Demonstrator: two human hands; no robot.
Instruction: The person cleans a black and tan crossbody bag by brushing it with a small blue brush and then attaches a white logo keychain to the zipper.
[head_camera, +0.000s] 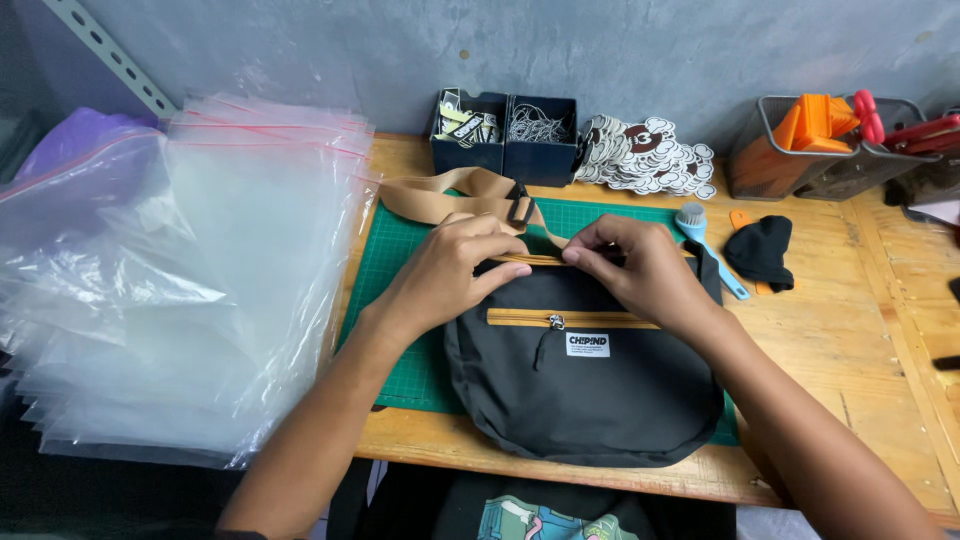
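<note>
A dark sling bag (585, 385) is shown lying flat on the green cutting mat (395, 262) at the near edge of the tabletop (860, 330), its tan top zipper (530, 259) running left to right directly under both hands. The left hand (450, 268) is pressed on the zipper's left part, fingers together; the right hand (640, 265) is pinched on the zipper just beside it, fingertips nearly meeting. The tan strap (450, 195) trails away to the far left.
</note>
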